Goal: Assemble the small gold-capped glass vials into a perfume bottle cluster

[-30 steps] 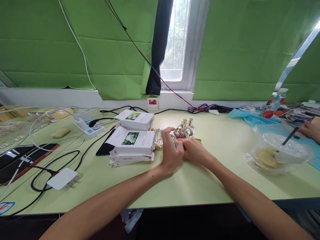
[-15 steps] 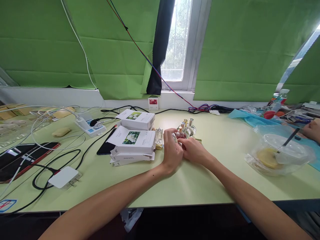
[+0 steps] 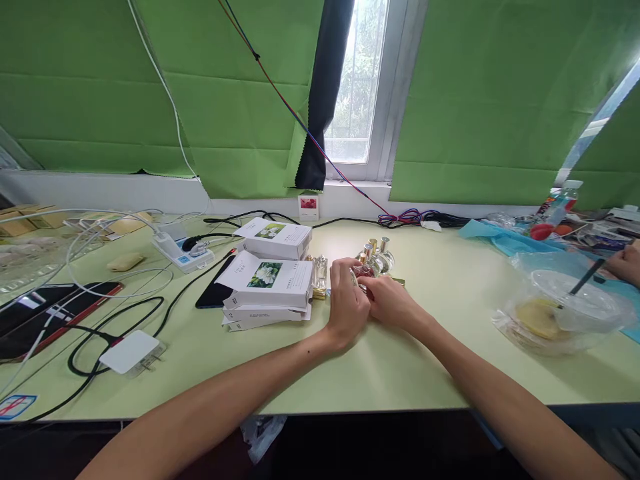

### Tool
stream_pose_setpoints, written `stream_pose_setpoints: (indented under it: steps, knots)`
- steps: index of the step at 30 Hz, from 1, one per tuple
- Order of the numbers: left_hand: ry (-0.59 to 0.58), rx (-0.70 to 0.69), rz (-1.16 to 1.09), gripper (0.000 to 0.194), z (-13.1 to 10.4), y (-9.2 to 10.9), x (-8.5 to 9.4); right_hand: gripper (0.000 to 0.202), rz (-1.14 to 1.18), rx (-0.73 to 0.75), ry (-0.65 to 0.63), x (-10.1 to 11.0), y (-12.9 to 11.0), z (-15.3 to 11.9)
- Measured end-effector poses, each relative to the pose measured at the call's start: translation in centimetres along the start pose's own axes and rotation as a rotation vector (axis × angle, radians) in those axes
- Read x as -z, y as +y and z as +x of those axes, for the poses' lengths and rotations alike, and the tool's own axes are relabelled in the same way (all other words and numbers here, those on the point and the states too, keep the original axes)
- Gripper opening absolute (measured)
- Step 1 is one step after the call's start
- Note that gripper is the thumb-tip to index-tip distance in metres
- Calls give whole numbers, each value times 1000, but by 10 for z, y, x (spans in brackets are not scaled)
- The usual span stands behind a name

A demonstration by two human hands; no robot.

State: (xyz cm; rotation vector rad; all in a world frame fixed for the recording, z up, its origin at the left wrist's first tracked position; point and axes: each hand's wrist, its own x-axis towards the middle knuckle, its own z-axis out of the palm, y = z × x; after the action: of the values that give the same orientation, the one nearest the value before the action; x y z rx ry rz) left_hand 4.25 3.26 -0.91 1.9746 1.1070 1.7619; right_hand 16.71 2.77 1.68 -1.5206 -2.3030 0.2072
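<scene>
My left hand (image 3: pixel 346 303) is curled closed at the middle of the table, round a small glass perfume bottle (image 3: pixel 353 276) that shows only in part. Against it, my right hand (image 3: pixel 390 297) has its fingers closed at the same bottle; the fingertips and most of the bottle are hidden. Just beyond my hands stand several perfume bottles (image 3: pixel 384 257) with gold and silver tops, one with reddish contents. Left of my left hand lie clear glass bottles with gold caps (image 3: pixel 321 273), beside a stack of white boxes (image 3: pixel 273 283) printed with a white flower.
Another white box (image 3: pixel 280 235) lies behind the stack, by a dark phone (image 3: pixel 213 290). At left are a power strip (image 3: pixel 180 255), a white charger (image 3: pixel 133 353) and loose cables. At right stands a bagged drink cup (image 3: pixel 565 307) with a straw, near another person's hand (image 3: pixel 625 263).
The view has shifted slightly. Both hands stay together at the same spot, with only a small movement of the fingers around the bottle.
</scene>
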Motion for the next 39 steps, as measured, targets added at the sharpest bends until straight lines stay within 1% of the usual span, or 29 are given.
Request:
stream_pose_setpoints:
  steps: [5,11,20,23,29,32,35,39]
  knots:
    - [2,-8,16,57,0,-1,0,13,-39,-17,-20,0,0,0]
    - [-12,-15,28,55,0,-1,0,13,-54,-20,-7,0,0,0]
    - [-16,-35,33,53,1,3,1,17,6,-28,19,-2,2,1]
    - [-14,-35,30,52,1,2,0,16,45,-34,63,-3,3,2]
    - [-11,-26,26,51,-1,3,-1,20,213,-46,219,-3,3,2]
    - [-13,-16,18,51,-1,5,-1,16,263,-36,281,-4,4,2]
    - [-13,-7,2,47,-1,7,-1,13,296,-33,324,-4,5,3]
    - [-7,-5,-7,42,0,9,0,14,323,-36,369,-6,6,3]
